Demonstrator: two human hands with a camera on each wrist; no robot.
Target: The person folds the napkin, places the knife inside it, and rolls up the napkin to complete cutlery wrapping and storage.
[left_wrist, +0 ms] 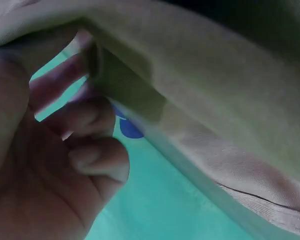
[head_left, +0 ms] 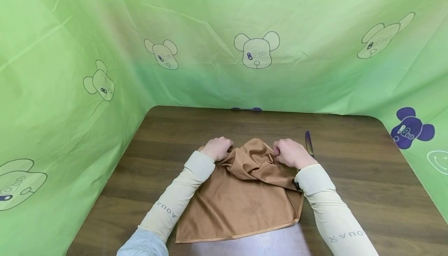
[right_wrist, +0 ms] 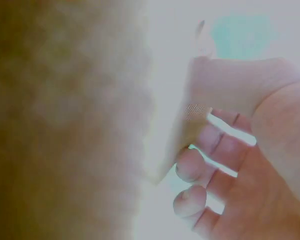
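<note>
A brown cloth (head_left: 241, 205) with a stitched hem spreads over the table, its far part bunched into folds between the two hands. My left hand (head_left: 217, 149) pinches the cloth near its far left side. In the left wrist view, the thumb and index finger of the left hand (left_wrist: 50, 175) meet at the fabric (left_wrist: 215, 85), while the other fingers curl loosely. On the far right side, my right hand (head_left: 290, 153) pinches the cloth too. The right wrist view shows the right hand (right_wrist: 260, 180) with cloth between thumb and index finger; a blurred fold hides much there.
A dark, iridescent knife-like blade (head_left: 308, 143) lies just beyond the right hand, partly hidden by it. The wooden table (head_left: 147, 170) has rounded far corners. Green printed fabric (head_left: 210, 81) hangs close along its back and sides.
</note>
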